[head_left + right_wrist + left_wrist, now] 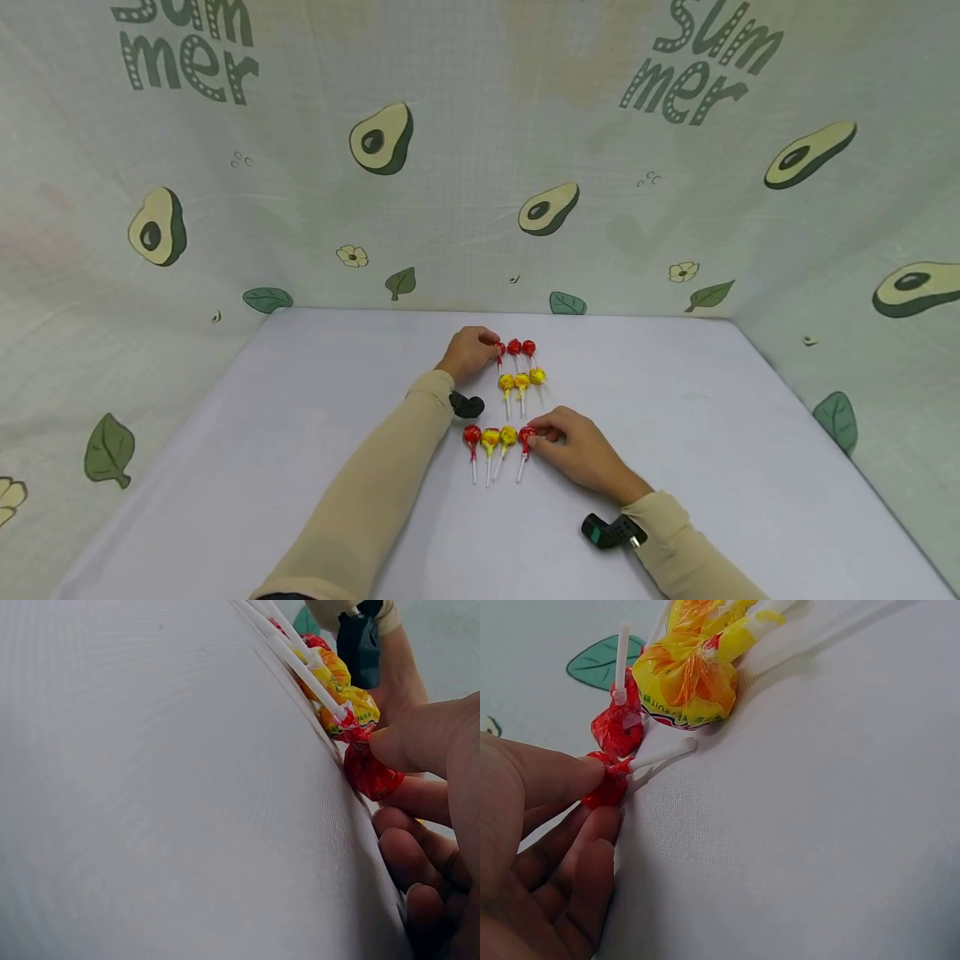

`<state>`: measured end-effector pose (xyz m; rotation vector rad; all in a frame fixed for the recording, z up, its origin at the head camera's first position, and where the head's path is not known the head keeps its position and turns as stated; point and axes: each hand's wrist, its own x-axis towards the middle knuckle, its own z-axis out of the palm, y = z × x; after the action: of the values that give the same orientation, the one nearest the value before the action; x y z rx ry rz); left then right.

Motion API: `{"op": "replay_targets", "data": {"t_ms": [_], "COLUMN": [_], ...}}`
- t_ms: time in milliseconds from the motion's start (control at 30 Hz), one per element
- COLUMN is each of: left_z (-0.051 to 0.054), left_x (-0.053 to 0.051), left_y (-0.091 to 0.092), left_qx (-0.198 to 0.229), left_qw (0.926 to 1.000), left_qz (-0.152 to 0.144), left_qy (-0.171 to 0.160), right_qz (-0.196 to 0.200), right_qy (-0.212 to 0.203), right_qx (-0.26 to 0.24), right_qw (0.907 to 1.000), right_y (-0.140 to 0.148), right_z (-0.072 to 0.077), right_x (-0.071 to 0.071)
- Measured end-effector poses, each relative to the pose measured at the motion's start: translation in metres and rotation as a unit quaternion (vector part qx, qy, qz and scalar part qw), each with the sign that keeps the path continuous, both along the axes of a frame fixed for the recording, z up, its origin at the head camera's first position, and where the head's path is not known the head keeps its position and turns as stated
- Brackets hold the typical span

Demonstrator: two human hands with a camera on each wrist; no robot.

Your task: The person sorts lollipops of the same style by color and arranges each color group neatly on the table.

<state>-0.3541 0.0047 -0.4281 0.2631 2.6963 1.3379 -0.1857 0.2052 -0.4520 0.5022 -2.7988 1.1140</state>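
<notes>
**Double pinch, left side reaching way farther**

So the left arm [371, 492] is stretched well forward, beige sleeve [408, 442] down to the wrist, and the left hand [467, 353] is in a fingertip pinch, other fingers bent. The right arm [693, 546] comes in from the right, angled inward and nearer the body. Right hand [579, 452] is pinching too, spare fingers curled in.

Right hand [442, 802] pinching a red lollipop [371, 772] at the edge of a row.
The thumb and a finger grip the wrapped head, its white stick [304, 671] slanting to the upper left of the view over a white cloth [165, 795]; the other fingers are bent below. Just beyond are yellow lollipops [361, 709] and more red wrapping [315, 641], with another forearm [401, 675] and a black device [358, 649] behind.
</notes>
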Motion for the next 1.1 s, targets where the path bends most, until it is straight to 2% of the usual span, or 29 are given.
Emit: {"op": "replay_targets", "data": {"t_ms": [433, 767, 1100], "left_z": [-0.0017, -0.0006, -0.0046], "left_x": [-0.0033, -0.0039, -0.0064], "left_y": [0.0016, 0.0013, 0.0], "left_qx": [0.001, -0.005, -0.014], "left_qw": [1.0, 0.9998, 0.9998], "left_qz": [0.001, -0.003, -0.004], "left_qy": [0.002, 0.018, 0.011], "right_qz": [-0.003, 0.002, -0.003], "right_qy": [-0.002, 0.01, -0.002], "right_qx": [-0.003, -0.003, 0.0], "right_qw": [1.0, 0.9999, 1.0], "right_y": [-0.0002, 0.0005, 0.0], "right_z": [0.0004, -0.0003, 0.0005], "right_x": [-0.0001, -0.002, -0.0008]}}
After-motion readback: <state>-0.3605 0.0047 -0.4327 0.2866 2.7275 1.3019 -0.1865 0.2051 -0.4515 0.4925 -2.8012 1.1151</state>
